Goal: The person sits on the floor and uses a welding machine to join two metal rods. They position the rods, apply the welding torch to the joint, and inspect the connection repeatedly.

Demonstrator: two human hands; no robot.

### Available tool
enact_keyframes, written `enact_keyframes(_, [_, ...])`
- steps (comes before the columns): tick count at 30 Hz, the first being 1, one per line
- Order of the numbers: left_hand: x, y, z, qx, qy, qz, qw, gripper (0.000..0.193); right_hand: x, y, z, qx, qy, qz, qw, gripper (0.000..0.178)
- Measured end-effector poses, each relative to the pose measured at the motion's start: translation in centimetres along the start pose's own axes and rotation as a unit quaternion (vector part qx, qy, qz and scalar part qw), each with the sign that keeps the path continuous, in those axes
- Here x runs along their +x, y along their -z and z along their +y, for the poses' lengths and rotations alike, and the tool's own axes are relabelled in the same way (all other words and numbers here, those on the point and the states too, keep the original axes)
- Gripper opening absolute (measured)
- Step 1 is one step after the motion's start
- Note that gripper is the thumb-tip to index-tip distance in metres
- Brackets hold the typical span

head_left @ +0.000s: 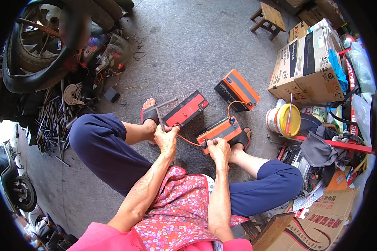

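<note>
My left hand [166, 141] is closed around the shaft of a grey T-handle wrench [160, 118], its crossbar pointing away from me. It is beside the near end of a red-and-black battery [186, 110] on the floor. My right hand [219, 149] pinches at the near end of an orange-and-black battery [220, 130]; what its fingertips hold is hidden. An orange wire [187, 141] runs from beside my left hand to this battery's near end. A second orange battery [238, 90] stands farther off, joined to the nearer one by another orange cable [228, 109].
At the left lie a tyre [37, 83], scattered metal rods [54, 117] and a small dark block [112, 94]. To the right are a large carton [303, 69], a white tub with a yellow lid [290, 119] holding a screwdriver, and piled bags. A wooden stool [270, 19] stands far off.
</note>
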State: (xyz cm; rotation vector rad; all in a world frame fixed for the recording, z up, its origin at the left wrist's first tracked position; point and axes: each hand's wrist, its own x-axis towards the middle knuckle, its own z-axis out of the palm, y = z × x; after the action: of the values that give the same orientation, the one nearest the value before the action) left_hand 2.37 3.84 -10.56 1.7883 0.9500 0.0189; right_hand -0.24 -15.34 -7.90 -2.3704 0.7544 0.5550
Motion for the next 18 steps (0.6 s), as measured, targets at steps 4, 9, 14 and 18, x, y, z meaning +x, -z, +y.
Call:
enact_keyframes(4, [0.4, -0.1, -0.9, 0.047, -0.01, 0.003, 0.999, 0.026, -0.4, 0.1, -0.7, -0.033, 0.045, 0.029, 0.998, 0.032])
enact_keyframes(9, [0.5, -0.6, -1.1, 0.081, -0.043, 0.021, 0.996, 0.023, -0.5, -0.6, -0.8, -0.027, 0.13, 0.064, 0.989, 0.03])
enact_keyframes(14, [0.6, -0.5, -1.2, 0.067, -0.062, 0.075, 0.993, 0.022, 0.1, -0.7, -0.8, 0.022, 0.147, 0.042, 0.988, 0.026])
enact_keyframes(18, [0.0, -0.1, -0.2, 0.09, -0.014, 0.071, 0.993, 0.024, 0.6, -0.8, 0.1, 0.09, 0.094, 0.01, 0.991, 0.028])
